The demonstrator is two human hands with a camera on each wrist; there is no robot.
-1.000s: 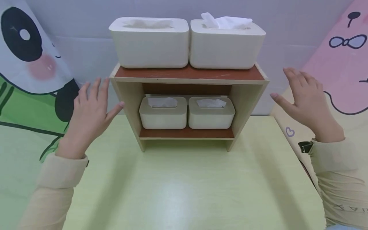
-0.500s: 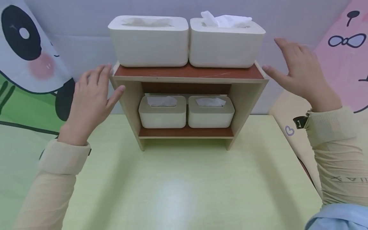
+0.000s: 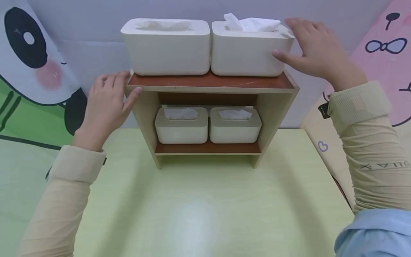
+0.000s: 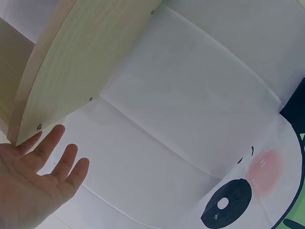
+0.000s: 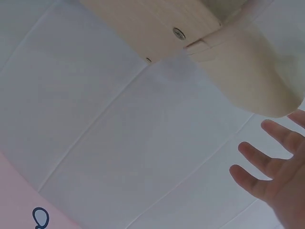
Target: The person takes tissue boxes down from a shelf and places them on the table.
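Observation:
A small two-tier wooden shelf (image 3: 276, 121) stands on the table. On its top board sit two white tissue boxes, the upper left box (image 3: 170, 53) and the upper right box (image 3: 247, 55), which has a tissue standing out of it. My right hand (image 3: 321, 53) is at the upper right box's right end, fingers spread, thumb in front of it; whether it touches is unclear. At the shelf's top left corner is my left hand (image 3: 107, 103), its fingers extended beside the side panel (image 4: 81, 62); contact there is hard to tell.
Two smaller-looking tissue boxes, a left one (image 3: 181, 132) and a right one (image 3: 236, 132), stand on the lower board. The pale table (image 3: 199, 200) spreads in front. Behind is a whitish wall covering (image 3: 90, 53), with cartoon figures at both sides.
My right hand has moved up and left, from beside the shelf to the upper right box. My left hand has shifted slightly up and right towards the shelf's corner. The boxes have stayed put.

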